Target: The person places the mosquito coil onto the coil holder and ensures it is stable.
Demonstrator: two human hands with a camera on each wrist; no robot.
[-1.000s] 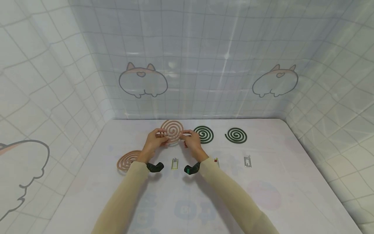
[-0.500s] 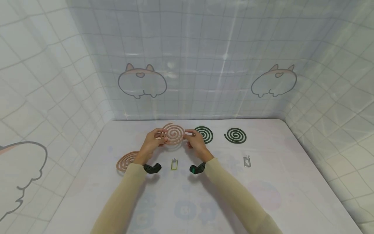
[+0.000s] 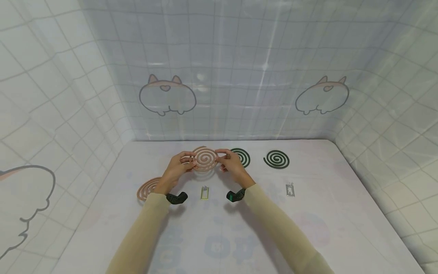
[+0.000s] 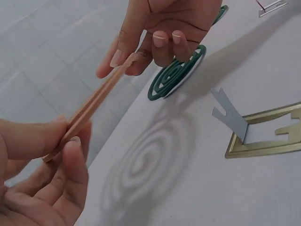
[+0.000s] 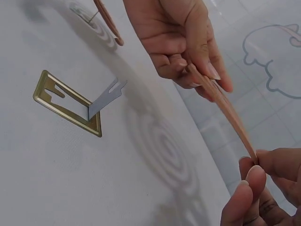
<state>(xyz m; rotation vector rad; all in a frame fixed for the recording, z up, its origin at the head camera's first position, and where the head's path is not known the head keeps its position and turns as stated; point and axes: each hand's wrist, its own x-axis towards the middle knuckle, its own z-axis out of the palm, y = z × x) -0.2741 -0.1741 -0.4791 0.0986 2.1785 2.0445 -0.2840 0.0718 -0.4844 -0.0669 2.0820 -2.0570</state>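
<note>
Between both hands is a brown mosquito coil (image 3: 205, 159), raised off the table and casting a spiral shadow. My left hand (image 3: 179, 167) pinches its left edge between thumb and fingers. The opposite edge is pinched by my right hand (image 3: 234, 167). Both wrist views show the coil nearly edge-on, with split layers along its side. Below the hands lies a gold-rimmed metal coil stand (image 3: 204, 193), its forked silver tab (image 4: 230, 115) bent upward. A green mosquito coil (image 3: 242, 156) lies partly hidden behind my right hand.
Another brown coil (image 3: 146, 189) sits tilted above the table at left, partly behind my left wrist. Farther right are a second green coil (image 3: 276, 159) and a silver stand (image 3: 289, 189). A small stand (image 4: 273, 8) shows beyond my right hand. Patterned curtains surround the table.
The held brown coil has come slightly lower and to the right, and tips flatter. My right hand has shifted right, covering more of the nearer green coil.
</note>
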